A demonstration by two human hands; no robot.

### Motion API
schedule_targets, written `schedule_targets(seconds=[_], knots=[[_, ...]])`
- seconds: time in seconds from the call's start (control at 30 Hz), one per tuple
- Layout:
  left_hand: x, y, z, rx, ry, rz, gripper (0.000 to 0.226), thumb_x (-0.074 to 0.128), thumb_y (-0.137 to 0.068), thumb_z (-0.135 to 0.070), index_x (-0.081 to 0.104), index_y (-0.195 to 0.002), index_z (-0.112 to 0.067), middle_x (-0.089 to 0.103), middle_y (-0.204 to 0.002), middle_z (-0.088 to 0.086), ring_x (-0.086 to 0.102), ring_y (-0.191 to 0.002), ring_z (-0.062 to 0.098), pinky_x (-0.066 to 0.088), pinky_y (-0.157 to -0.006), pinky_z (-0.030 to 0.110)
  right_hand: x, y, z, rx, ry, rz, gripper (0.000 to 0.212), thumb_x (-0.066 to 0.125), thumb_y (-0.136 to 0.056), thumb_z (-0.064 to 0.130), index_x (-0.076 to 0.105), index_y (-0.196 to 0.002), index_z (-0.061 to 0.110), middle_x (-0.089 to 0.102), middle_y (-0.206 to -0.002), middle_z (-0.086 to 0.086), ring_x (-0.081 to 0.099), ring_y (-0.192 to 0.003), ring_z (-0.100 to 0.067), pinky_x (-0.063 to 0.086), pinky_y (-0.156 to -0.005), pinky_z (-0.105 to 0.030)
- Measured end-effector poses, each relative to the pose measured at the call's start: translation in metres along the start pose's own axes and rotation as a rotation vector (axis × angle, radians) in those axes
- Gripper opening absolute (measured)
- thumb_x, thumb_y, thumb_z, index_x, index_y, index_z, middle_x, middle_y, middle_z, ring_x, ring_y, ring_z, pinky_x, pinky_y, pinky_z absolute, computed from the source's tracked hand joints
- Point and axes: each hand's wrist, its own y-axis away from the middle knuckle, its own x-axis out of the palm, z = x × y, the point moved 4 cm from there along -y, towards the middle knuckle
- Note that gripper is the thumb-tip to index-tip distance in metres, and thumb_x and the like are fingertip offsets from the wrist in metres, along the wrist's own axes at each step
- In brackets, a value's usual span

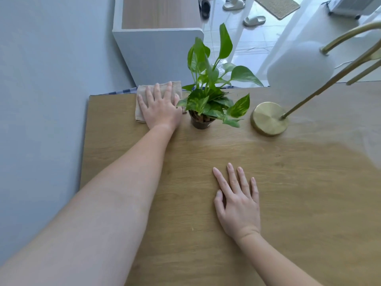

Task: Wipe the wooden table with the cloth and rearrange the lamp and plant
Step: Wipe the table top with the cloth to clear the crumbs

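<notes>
My left hand (159, 109) presses flat with straight fingers on a folded beige cloth (142, 93) at the far left edge of the wooden table (206, 153). Right beside that hand stands a green leafy plant (210, 87) in a small dark pot (200, 121); my thumb almost touches its leaves. Further right is the lamp, with a round brass base (268, 118), a slanting brass stem and a white globe shade (299, 69). My right hand (237, 201) rests flat on the tabletop nearer to me, fingers spread, holding nothing.
A grey wall (41, 100) runs along the table's left side. Beyond the far edge stands a white cabinet (156, 48), with tiled floor, several slippers (254, 20) and a mat (276, 6) behind it. A paler patch (340, 131) marks the table's right part.
</notes>
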Motion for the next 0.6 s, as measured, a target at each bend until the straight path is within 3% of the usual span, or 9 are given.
schedule_targets(seconds=[0.13, 0.6], knots=[[-0.002, 0.002, 0.000, 0.028, 0.013, 0.010, 0.062, 0.013, -0.109, -0.057, 0.005, -0.169, -0.045, 0.005, -0.180, 0.000, -0.004, -0.166, 0.027, -0.009, -0.130, 0.057, -0.001, 0.000, 0.001, -0.001, 0.021, 0.010, 0.065, 0.040, -0.103, 0.041, 0.025, -0.165, 0.051, 0.025, -0.175, 0.008, 0.016, -0.164, -0.017, 0.014, -0.132, -0.052], [-0.005, 0.140, 0.084, 0.028, 0.057, -0.004, 0.063, 0.007, -0.107, -0.061, -0.004, -0.168, -0.047, -0.007, -0.179, -0.005, -0.008, -0.166, 0.023, -0.006, -0.131, 0.057, -0.005, 0.005, 0.010, 0.029, 0.031, 0.067, 0.061, 0.021, -0.105, 0.049, 0.012, -0.165, 0.055, 0.014, -0.177, 0.010, 0.006, -0.165, -0.016, 0.002, -0.134, -0.048]])
